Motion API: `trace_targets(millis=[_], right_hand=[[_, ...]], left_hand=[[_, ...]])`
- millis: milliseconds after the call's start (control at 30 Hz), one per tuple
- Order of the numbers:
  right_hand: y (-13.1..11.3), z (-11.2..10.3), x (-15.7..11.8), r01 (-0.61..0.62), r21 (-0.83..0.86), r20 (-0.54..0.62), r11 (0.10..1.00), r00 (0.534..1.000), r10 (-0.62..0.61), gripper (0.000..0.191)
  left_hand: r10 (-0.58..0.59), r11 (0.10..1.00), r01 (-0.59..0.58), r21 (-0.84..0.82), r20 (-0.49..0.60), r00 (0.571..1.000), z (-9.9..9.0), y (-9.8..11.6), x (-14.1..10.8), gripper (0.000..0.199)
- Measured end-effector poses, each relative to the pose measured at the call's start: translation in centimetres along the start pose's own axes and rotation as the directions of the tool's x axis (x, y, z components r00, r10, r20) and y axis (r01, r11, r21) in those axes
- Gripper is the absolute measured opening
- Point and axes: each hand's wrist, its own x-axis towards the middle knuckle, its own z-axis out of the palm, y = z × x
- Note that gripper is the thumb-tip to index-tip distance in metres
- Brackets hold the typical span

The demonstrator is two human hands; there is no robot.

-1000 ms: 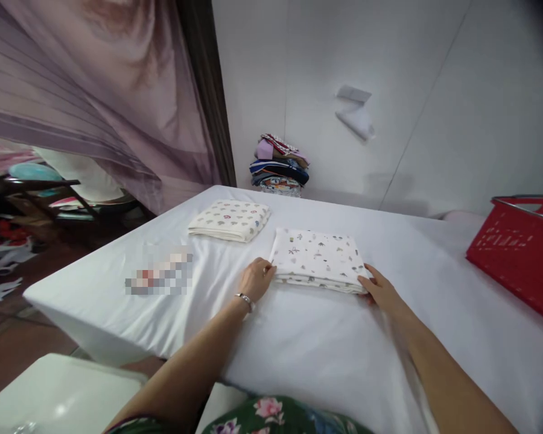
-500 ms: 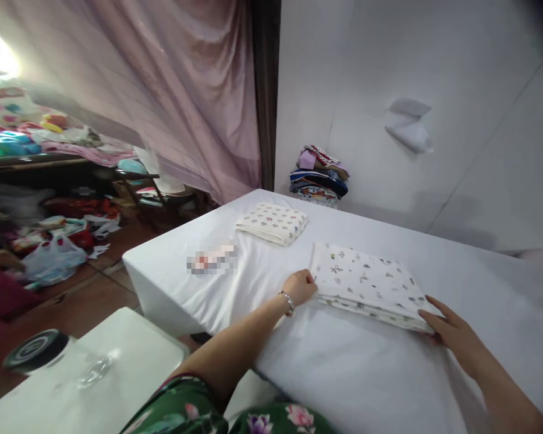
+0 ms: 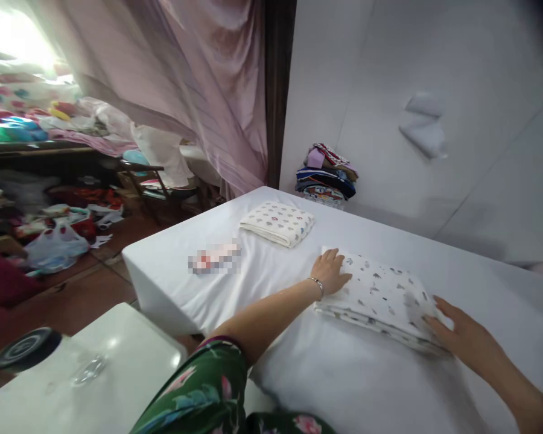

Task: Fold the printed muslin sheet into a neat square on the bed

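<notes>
A folded white cloth (image 3: 380, 295) with small grey and brown prints lies on the white-covered table. My left hand (image 3: 331, 272), a bracelet at its wrist, rests open on the cloth's left end with fingers spread. At the right end, my right hand (image 3: 457, 328) holds the cloth's edge, its thumb on top and some fingers hidden. That end looks slightly blurred. Farther back lies a second folded cloth (image 3: 277, 224), cream with a small repeated print, which neither hand touches.
The white table (image 3: 163, 253) also bears a pixelated item (image 3: 213, 258) at left. A lower white surface (image 3: 131, 343) holds a dark-lidded container (image 3: 27, 349) and a clear object (image 3: 89, 371). Stacked clothes (image 3: 326, 175) stand by the wall; a pink curtain (image 3: 199, 78) hangs behind.
My left hand has moved from the cloth's near left edge onto its top, and its fingers have spread. My right hand remains at the right end. The view has shifted slightly.
</notes>
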Motion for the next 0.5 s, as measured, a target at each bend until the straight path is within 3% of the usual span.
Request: trace_targets(millis=[100, 200, 333, 500], right_hand=[[-3.7, 0.0, 0.7, 0.197, -0.028, -0.051, 0.98, 0.979, -0.198, 0.061], [-5.9, 1.0, 2.2, 0.314, -0.079, -0.002, 0.946, 0.949, -0.315, 0.06], [-5.1, 3.3, 4.3, 0.236, -0.23, 0.08, 0.944, 0.971, -0.223, 0.059], [-3.6, 4.9, 4.6, 0.176, -0.32, 0.084, 0.931, 0.984, -0.157, 0.061]], left_hand=[[-0.015, 0.999, 0.012, 0.037, 0.085, 0.996, 2.1, -0.1, 0.1, 0.061], [-0.026, 0.999, 0.022, 0.035, 0.118, 0.993, 2.9, -0.6, 0.0, 0.06], [-0.027, 1.0, 0.026, 0.013, 0.102, 0.994, 3.0, -1.0, 0.1, 0.057], [-0.017, 0.998, 0.021, -0.06, 0.076, 0.997, 3.0, -1.2, 0.2, 0.053]])
